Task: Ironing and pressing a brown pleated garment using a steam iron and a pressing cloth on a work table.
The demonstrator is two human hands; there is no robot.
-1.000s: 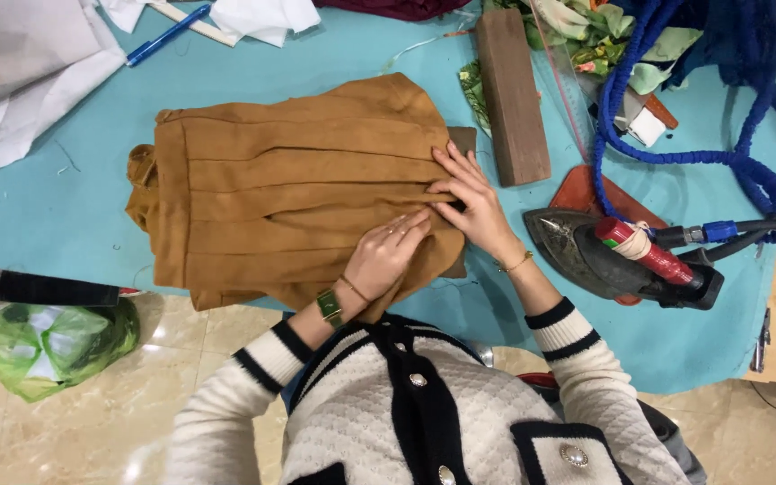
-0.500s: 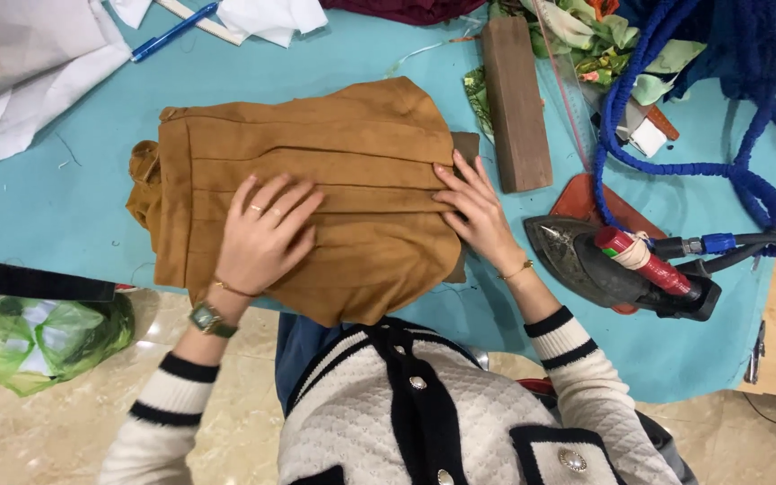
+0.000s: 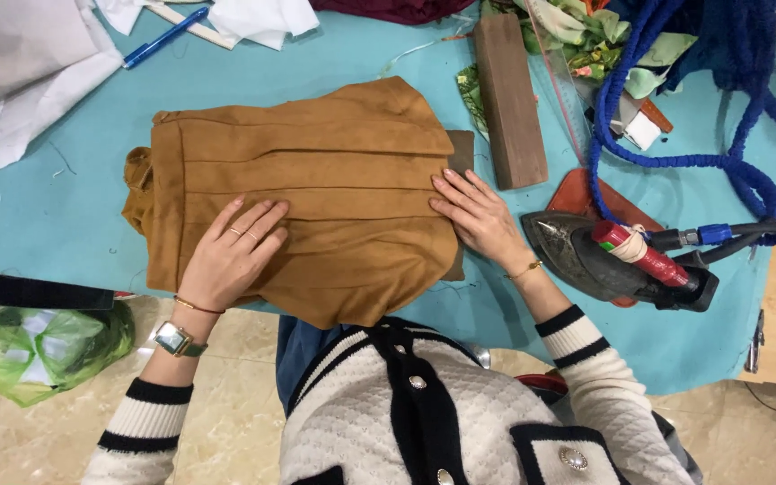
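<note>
Fingers spread and flat, gripping nothing: left hand [image 3: 231, 256] pressed palm-down on the lower left part of a tan pleated garment [image 3: 316, 193], right hand [image 3: 480, 216] flat at its right edge, fingertips on the folds. Soft, matte, suede-like cloth with long horizontal pleats, lying on a teal table cover [image 3: 65, 207], bunched at the left end. Under its right edge a dark padded block, possibly a pressing cushion, mostly hidden. Just right of the right hand, a black iron [image 3: 612, 260] with a red handle, resting on a reddish-brown mat, blue cord [image 3: 675, 162] looping away. Above, a brown wooden block [image 3: 507, 99] upright on the cover. Top left, a blue pen [image 3: 165, 37] among white paper pieces. Bottom left, off the cover, a crumpled green plastic bag [image 3: 47, 348] beside a flat black rectangle
</note>
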